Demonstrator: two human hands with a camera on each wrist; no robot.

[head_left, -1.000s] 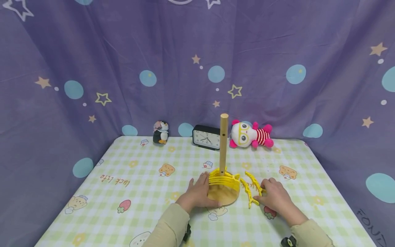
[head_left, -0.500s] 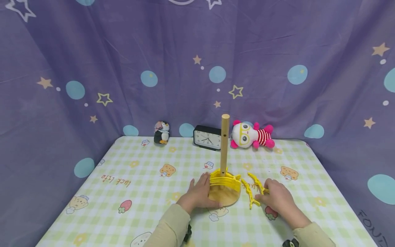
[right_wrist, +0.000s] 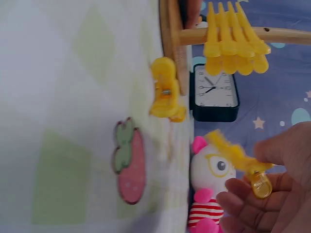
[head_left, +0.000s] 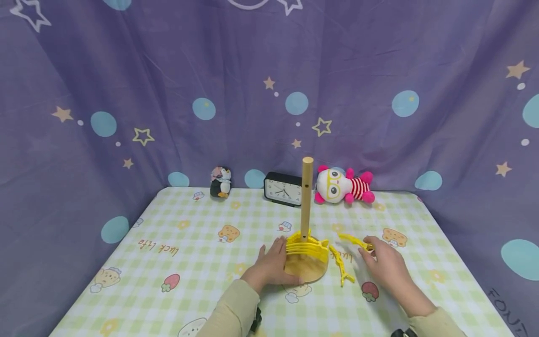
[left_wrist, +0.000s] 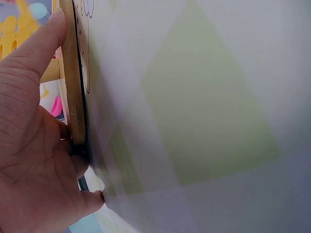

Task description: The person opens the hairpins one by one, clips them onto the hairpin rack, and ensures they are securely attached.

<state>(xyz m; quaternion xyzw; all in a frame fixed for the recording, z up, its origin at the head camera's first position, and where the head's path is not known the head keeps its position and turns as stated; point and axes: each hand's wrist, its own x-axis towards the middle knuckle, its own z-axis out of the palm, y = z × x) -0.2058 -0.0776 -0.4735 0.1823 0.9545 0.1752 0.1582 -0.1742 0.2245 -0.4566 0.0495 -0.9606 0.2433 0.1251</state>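
A wooden stand has a round base (head_left: pixel 310 272) and an upright post (head_left: pixel 306 201). Several yellow hair clips (head_left: pixel 305 249) sit side by side on it at the foot of the post. My left hand (head_left: pixel 270 266) holds the base by its left edge, thumb along the front; the left wrist view shows the thumb on the wooden rim (left_wrist: pixel 74 97). To the right, my right hand (head_left: pixel 388 264) pinches one yellow clip (right_wrist: pixel 238 156) between thumb and fingers, raised off the table. Another clip (head_left: pixel 340 265) lies between the stand and that hand.
Along the table's back edge are a penguin figure (head_left: pixel 221 182), a black alarm clock (head_left: pixel 282 189) and a plush panda toy (head_left: pixel 343 185). A checked cloth (head_left: pixel 189 262) covers the table, and a purple curtain (head_left: pixel 236 70) hangs behind and at the sides.
My right hand has lifted its clip off the table and moved slightly right and away from me, turning the clip flatter. The left hand stays on the base.
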